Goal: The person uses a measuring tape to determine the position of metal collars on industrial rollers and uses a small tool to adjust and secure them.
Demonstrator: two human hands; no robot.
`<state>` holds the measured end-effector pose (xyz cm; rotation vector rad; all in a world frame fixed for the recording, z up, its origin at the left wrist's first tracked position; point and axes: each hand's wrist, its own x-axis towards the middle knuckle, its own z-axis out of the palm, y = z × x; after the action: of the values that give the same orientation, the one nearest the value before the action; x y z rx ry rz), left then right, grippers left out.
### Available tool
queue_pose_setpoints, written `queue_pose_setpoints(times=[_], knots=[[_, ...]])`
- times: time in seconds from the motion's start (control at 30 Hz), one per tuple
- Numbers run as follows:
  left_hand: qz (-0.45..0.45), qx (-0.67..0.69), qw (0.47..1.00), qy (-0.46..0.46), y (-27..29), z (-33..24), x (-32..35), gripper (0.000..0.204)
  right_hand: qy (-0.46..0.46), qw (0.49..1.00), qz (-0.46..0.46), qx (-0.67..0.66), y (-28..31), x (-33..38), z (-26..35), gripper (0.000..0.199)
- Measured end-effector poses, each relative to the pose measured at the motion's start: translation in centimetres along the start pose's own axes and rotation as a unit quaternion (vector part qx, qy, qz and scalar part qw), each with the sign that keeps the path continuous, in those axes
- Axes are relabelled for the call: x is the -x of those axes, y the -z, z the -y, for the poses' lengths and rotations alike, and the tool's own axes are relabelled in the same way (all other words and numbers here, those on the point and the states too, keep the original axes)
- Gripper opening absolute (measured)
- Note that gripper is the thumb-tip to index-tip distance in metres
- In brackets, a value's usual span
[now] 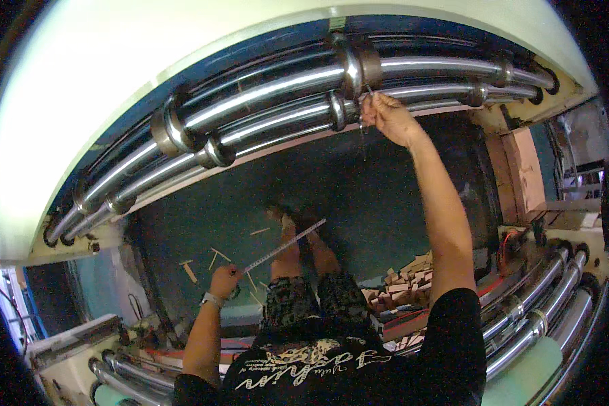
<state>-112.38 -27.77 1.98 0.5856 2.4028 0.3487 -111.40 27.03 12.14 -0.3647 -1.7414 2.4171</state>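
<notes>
My left hand (227,279) is closed around one end of a long, straight, pale ruler (285,245) with markings along it. The ruler slants up and to the right, over my legs. At the upper rollers my right hand (387,116) is raised, its fingers pinched on a thin metal rod (363,135); its exact kind is too small to tell. That hand is at the underside of a thick ring collar (353,65) on the upper shiny shaft (277,82). Just left of my fingers sits a smaller collar (337,110) on the lower shaft (277,123).
More collars (174,126) sit along the shafts to the left. A large pale machine cover (101,74) curves above. Wood offcuts (402,283) are heaped on the dark floor at right; a few strips (190,272) lie at left. Behind me run more rollers (521,325).
</notes>
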Motion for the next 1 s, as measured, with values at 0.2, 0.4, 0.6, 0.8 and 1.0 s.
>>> queue_pose_setpoints(times=[0.2, 0.4, 0.6, 0.8, 1.0], knots=[[-0.030, -0.016, 0.999, -0.038, 2.1, 0.6, 0.2, 0.024, -0.030, 0.999, 0.016, -0.035, -0.7, -0.3, 0.3, 0.035], [-0.016, 0.012, 1.000, -0.004, 2.9, 0.9, -0.9, 0.024, 0.003, 0.997, 0.062, 0.053, 0.4, -0.5, 0.2, 0.037], [-0.016, 0.007, 1.000, -0.024, 2.3, 0.5, -2.0, 0.025, 0.019, 1.000, 0.011, -0.006, -1.0, -0.1, -3.2, 0.043], [-0.040, 0.020, 0.996, -0.081, 0.9, 1.2, -2.5, 0.020, 0.000, 0.997, 0.048, 0.067, 1.4, -0.6, -4.5, 0.046], [-0.040, -0.071, 0.992, -0.098, 2.4, 0.7, -1.4, 0.021, -0.044, 0.855, -0.044, 0.515, 2.5, 1.1, 4.0, 0.048]])
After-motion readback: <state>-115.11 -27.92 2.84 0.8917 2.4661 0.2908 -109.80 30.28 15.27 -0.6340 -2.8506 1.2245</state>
